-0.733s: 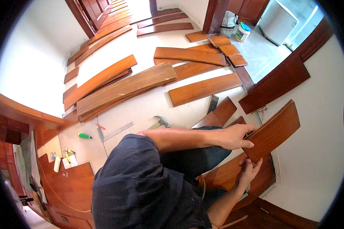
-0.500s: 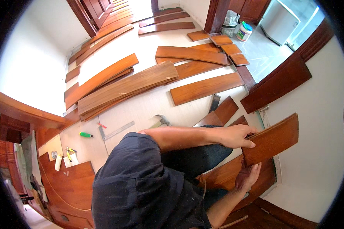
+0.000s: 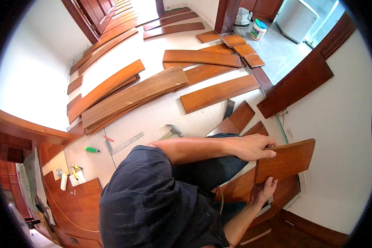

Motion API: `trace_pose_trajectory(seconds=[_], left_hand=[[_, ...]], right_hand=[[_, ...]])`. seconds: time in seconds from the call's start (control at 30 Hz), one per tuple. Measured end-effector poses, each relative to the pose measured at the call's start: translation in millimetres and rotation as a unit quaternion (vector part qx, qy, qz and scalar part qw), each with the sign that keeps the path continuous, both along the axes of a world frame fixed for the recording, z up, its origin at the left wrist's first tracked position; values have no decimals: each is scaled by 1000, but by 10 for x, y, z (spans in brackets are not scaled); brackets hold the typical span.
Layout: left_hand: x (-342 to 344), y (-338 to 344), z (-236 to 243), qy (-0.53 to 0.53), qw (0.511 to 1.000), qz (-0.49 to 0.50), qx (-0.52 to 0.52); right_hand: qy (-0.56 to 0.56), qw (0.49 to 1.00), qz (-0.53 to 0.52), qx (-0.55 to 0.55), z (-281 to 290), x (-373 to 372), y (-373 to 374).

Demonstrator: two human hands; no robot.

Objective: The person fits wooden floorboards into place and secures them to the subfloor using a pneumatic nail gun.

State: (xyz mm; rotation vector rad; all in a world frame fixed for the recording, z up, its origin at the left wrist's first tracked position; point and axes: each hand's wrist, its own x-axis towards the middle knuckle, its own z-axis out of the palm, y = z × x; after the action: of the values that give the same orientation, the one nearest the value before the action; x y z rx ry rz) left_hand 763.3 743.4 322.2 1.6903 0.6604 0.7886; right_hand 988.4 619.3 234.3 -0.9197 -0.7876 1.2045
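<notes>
A short brown wooden floorboard (image 3: 286, 160) is held up off the floor, tilted, near the white wall at the right. My left hand (image 3: 252, 147) grips its upper left edge, thumb on the broad face. From below, my right hand (image 3: 264, 191) holds the lower edge, its fingertips on the face and the rest of the grip partly hidden. Under the hands lie laid floorboards (image 3: 240, 184), partly covered by my arms and knees. Beside my left forearm, a claw hammer (image 3: 173, 131) rests on the pale floor.
Loose floorboards (image 3: 138, 97) lie stacked across the floor, with more by the doorway. At the left are a metal square (image 3: 126, 142), a green screwdriver (image 3: 91, 149) and yellow-handled pliers (image 3: 75, 170). A dark board (image 3: 295, 87) leans against the right wall.
The held floorboard has shifted slightly left and down and changed its tilt. My right hand's fingers have moved onto its lower edge. The whole view has shifted a little.
</notes>
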Motion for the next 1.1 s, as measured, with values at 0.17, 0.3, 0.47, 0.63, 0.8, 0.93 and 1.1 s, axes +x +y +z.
trace_pose_trajectory(seconds=[0.17,0.3,0.47,0.63,0.8,0.93,1.1], left_hand=[[-82,53,45,-47,997,52,-28],[-125,88,53,-40,997,-8,-61],[-43,-81,6,-108,990,84,44],[-7,-1,-43,-45,997,-6,66],[-32,-13,50,-2,999,-45,2],[59,29,102,8,998,-57,11],[78,18,23,13,998,-57,-3]], right_hand=[[48,994,-74,-63,32,-29,-59],[136,981,-81,-116,-247,236,-168],[31,967,-105,-232,-875,513,-286],[1,963,-21,-267,-1595,744,-527],[-8,949,-9,-315,-1911,551,-637],[-79,948,9,-308,-2336,823,-569],[-117,937,9,-329,-2340,695,-570]])
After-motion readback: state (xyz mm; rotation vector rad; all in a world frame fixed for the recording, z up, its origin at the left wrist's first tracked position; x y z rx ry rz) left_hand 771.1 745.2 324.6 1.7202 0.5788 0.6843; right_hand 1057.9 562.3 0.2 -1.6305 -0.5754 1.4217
